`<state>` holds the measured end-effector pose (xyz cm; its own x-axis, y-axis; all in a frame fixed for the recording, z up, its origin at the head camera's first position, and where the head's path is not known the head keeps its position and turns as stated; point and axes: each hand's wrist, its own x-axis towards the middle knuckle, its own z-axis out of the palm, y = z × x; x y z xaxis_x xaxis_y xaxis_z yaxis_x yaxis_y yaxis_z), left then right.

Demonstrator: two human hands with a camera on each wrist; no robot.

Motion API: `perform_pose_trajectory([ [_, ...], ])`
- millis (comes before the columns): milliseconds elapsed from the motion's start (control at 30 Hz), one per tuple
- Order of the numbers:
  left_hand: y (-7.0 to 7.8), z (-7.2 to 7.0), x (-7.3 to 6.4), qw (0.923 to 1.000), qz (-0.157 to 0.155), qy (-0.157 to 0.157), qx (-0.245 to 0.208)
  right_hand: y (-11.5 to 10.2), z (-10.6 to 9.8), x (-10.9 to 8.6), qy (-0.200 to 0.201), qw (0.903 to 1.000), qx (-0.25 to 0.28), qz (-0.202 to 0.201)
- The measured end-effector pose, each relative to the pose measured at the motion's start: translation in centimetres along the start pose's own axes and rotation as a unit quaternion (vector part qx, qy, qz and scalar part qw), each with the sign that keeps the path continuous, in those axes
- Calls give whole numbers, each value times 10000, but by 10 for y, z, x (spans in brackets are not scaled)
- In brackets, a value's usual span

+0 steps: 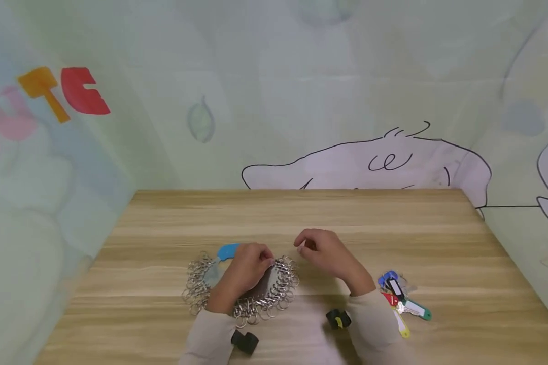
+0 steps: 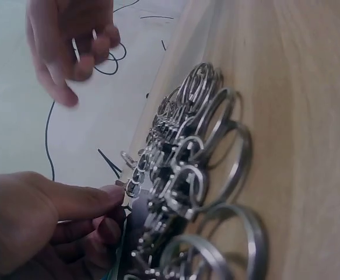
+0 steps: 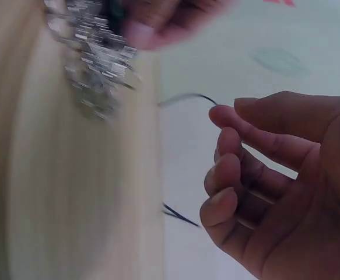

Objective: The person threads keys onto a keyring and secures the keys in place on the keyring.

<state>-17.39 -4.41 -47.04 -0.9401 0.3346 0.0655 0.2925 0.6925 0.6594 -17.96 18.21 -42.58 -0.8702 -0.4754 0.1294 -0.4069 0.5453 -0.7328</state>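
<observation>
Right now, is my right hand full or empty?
Empty, it seems: your right hand curls loosely, and both the head and right wrist views show nothing in its grasp.

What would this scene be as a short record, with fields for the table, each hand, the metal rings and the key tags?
Table: wood-grain top
Left hand: pinches at the ringed edge of a flat holder; exact piece unclear
Right hand: above the table, fingers loosely curled, nothing visibly held
Metal key rings: fanned around the holder's edge
Key tags: blue, black, red, green and yellow, clustered on the table's right side
</observation>
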Motion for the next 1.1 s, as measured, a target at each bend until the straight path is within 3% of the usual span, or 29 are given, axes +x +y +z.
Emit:
perform_pose_trajectory([
  [167, -1, -1, -1, 9999, -52, -57, -89, 5, 29, 21, -333, 9980, -488, -202],
  [400, 1, -1, -5, 10000, -56, 40, -51, 13, 49, 25, -576, 9961, -540, -402],
  [767, -9, -15, -8, 9996, 228, -79, -125, 14, 55, 31, -656, 9930, -531, -825],
  [933, -10, -15, -8, 9993, 223, 91, 284, 14, 52, 29, -636, 9930, -475, -871],
  [1100, -7, -13, -7, 9984, -21, 154, 545, 13, 51, 27, -626, 9938, -388, -828],
])
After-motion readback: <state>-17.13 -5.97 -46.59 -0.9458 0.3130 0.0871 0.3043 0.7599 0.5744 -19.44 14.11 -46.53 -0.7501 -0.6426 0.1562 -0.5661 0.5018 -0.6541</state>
